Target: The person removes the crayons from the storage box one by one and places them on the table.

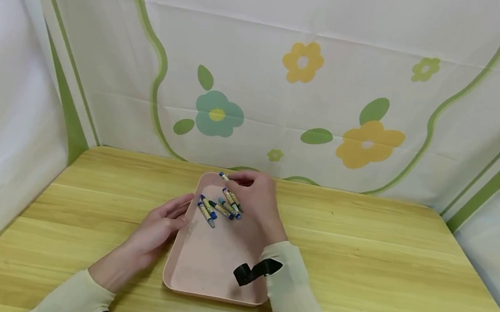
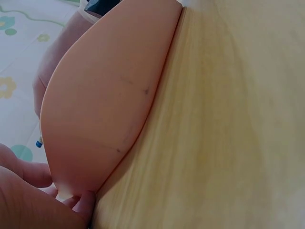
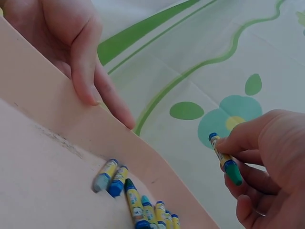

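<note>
The right hand (image 1: pixel 257 196) pinches one crayon (image 3: pixel 226 163) over the far end of the pink tray (image 1: pixel 208 271) (more crayons (image 1: pixel 220 207) lie inside), while the left hand (image 1: pixel 156 231) rests straight-fingered against the tray's left rim.

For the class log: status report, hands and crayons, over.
Right hand pinches one crayon above pink tray. Left hand steadies tray edge. Other crayons in tray. Nothing obstructing.

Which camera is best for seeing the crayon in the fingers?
The right wrist view: the right hand pinches the crayon up close. The head view shows it tiny above the tray. The left wrist view hides it.
</note>
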Tool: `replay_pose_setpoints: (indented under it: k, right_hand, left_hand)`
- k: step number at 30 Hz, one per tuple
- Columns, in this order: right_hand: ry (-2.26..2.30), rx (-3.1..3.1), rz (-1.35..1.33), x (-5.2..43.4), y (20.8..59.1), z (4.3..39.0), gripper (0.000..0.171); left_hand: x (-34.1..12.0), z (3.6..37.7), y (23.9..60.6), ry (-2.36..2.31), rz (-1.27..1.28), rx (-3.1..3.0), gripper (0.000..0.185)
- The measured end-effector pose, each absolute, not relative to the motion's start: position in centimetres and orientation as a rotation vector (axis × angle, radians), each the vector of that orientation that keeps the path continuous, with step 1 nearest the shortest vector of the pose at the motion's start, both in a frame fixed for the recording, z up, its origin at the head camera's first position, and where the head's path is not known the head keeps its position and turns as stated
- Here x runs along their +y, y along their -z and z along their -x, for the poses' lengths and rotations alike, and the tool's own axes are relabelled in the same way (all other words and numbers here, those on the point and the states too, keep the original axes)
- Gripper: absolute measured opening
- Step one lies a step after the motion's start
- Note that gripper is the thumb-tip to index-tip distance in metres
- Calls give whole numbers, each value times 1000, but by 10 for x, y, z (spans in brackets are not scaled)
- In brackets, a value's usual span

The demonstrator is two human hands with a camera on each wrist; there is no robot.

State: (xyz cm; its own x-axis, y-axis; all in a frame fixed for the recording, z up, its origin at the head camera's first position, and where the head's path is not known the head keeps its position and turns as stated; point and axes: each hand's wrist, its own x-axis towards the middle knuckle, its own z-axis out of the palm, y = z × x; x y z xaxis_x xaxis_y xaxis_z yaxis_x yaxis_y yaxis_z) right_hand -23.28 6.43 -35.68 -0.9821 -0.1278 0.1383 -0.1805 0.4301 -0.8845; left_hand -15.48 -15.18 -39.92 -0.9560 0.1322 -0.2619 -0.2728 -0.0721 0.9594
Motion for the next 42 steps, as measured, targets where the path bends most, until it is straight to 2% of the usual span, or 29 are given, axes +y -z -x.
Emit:
replay_pose_setpoints:
  k: [9, 24, 42]
  right_hand:
    - [-1621, -2616, -195, 81, 350, 232, 16]
    - [-1577, -2582, -220, 108, 347, 237, 19]
    - [-1508, -2562, -64, 145, 350, 247, 22]
  left_hand:
    - [-149, 155, 401, -2105, 155, 1934, 64]
    - [-154, 154, 400, -2086, 150, 1954, 64]
    - [-154, 156, 403, -2101, 143, 1929, 64]
